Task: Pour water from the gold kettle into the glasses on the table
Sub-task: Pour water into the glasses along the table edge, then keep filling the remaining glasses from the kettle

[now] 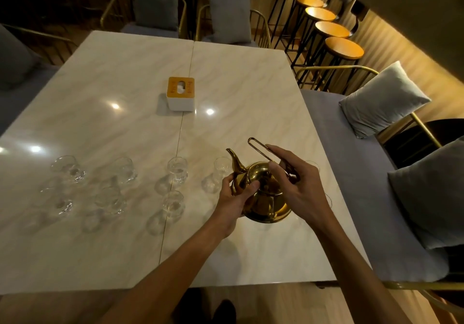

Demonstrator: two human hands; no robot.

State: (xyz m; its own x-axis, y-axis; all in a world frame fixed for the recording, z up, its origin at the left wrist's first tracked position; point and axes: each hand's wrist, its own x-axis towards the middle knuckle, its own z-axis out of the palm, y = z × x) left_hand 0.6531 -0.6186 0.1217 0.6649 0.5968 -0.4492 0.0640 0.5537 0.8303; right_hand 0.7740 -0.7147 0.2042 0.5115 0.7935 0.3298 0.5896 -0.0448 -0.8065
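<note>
Kettle (263,195) sits on the table (113,85) at the near right, between both hands: left hand (232,198) on its left side, right hand (298,183) at its handle. Glasses (177,170) spread out to its left. Tissue box (180,93) stands behind, mid-table.

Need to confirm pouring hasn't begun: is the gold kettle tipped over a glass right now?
No. The gold kettle sits upright on the table, left hand on its body, right hand at the handle.

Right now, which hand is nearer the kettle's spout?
Left. The left hand grips the gold kettle just below its spout; the right hand holds the handle, farther right.
</note>
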